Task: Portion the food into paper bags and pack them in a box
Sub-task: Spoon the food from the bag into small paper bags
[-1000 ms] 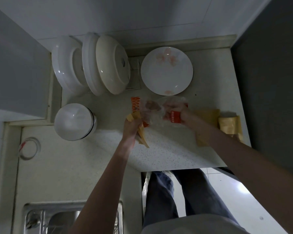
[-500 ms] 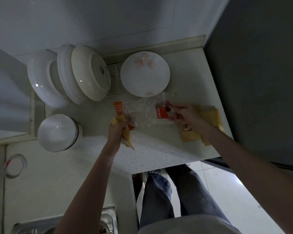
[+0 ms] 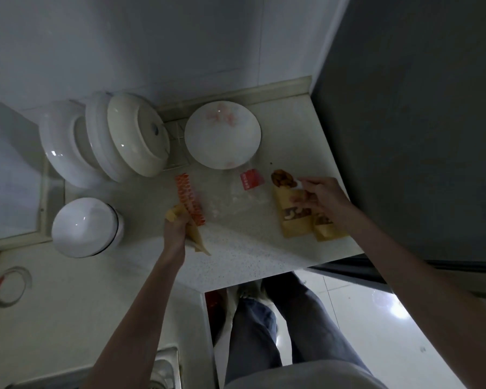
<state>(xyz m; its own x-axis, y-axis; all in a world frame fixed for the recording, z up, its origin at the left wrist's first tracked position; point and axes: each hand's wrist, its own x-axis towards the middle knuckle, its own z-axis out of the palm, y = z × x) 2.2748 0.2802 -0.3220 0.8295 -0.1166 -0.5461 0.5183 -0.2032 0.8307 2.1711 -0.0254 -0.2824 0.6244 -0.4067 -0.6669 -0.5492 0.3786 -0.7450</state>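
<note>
My left hand (image 3: 177,226) grips a folded brown paper bag (image 3: 196,240) at the counter's near middle, beside the orange printed edge (image 3: 190,197) of a clear plastic food bag (image 3: 230,196) lying flat with a red label (image 3: 251,179). My right hand (image 3: 321,196) holds a white spoon-like handle (image 3: 300,183) carrying a brown lump of food (image 3: 283,178) over the mouth of a brown paper bag (image 3: 295,213). A second paper bag (image 3: 327,227) lies right of it, partly hidden by my wrist. No box is in view.
A white plate (image 3: 222,134) with faint pink marks sits at the back. White bowls and a lid (image 3: 135,136) lean in a rack at back left; an upturned white bowl (image 3: 86,227) stands left. A dark appliance wall (image 3: 418,136) borders the right; a sink (image 3: 163,369) lies near.
My right hand let go of the plastic bag's red label and moved right to the paper bags, now carrying food on a spoon. The left hand kept its grip.
</note>
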